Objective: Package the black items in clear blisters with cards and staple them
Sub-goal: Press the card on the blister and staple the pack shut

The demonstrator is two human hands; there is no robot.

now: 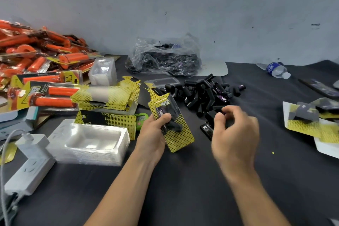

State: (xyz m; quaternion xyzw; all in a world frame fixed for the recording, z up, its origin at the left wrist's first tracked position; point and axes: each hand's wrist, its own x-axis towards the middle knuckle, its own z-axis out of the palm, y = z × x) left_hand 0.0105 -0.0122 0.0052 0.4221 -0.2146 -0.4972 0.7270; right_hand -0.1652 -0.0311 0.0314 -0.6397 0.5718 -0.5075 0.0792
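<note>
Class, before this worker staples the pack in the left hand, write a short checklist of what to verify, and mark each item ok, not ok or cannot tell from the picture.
1. Pack held firmly: left hand grips the pack, thumb across its front. Ok.
2. Black item inside the blister: a dark shape shows against the yellow card. Ok.
3. Blister closed squarely on the card: blurred. Cannot tell.
4. Stapler within reach: on the table beside the right hand. Ok.
5. Right hand free to take the stapler: fingers curled, blurred, perhaps pinching something small. Cannot tell.
6. Staples already in the pack: too small to see. Cannot tell.
</note>
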